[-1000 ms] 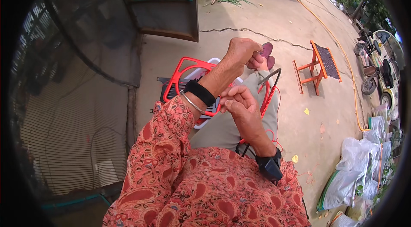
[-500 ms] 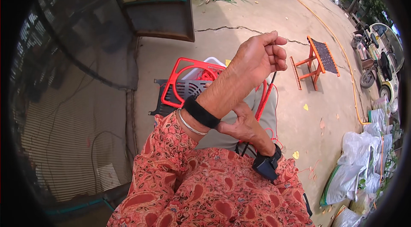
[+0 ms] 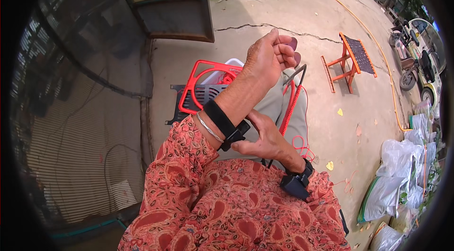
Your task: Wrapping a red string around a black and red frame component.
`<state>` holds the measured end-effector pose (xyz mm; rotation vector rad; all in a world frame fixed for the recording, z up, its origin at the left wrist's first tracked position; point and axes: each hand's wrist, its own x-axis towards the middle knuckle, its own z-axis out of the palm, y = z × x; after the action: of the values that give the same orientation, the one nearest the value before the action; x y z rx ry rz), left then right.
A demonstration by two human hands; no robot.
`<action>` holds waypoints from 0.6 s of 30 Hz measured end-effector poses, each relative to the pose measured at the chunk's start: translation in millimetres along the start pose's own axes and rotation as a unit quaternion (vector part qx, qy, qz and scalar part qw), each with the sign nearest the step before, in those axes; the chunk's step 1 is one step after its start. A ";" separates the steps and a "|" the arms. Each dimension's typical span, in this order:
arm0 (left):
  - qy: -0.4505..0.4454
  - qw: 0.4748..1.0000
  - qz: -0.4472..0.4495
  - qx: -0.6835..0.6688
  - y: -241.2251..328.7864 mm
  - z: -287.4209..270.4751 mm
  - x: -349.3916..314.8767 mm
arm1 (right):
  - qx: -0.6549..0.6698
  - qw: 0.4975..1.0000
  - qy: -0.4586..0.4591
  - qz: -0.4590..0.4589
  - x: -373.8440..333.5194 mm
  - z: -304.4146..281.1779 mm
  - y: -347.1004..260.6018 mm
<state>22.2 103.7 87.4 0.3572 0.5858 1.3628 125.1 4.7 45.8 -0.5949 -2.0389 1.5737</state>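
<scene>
My left hand is raised palm inward, its fingers loosely curled with nothing in them. Around the left wrist run a black strap and a silver bangle. A small black device sits on that strap. My right hand reaches across below, its thumb and fingers around the device. Another dark device is strapped to my right wrist. Across my grey-trousered legs lies a metal frame with a bar wrapped in red cord; loose red cord hangs beside it.
Left of my legs are a red plastic frame, a black slatted panel and a white tub holding red cord. An orange stool with a dark woven seat stands ahead right. Silvery sacks line the right; a door stands left.
My left forearm has moved slightly left and turned, bringing the black device on its strap into sight. My right thumb and fingers have shifted from under the forearm to around that device.
</scene>
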 end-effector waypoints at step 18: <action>-0.032 0.781 0.278 0.559 -35.7 -23.5 23.2 | 0.157 0.986 -0.003 0.051 -5.9 12.3 12.4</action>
<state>39.5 117.6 44.1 1.6477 1.2774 1.3960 122.6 -5.2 30.5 -0.5809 -1.7358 1.9092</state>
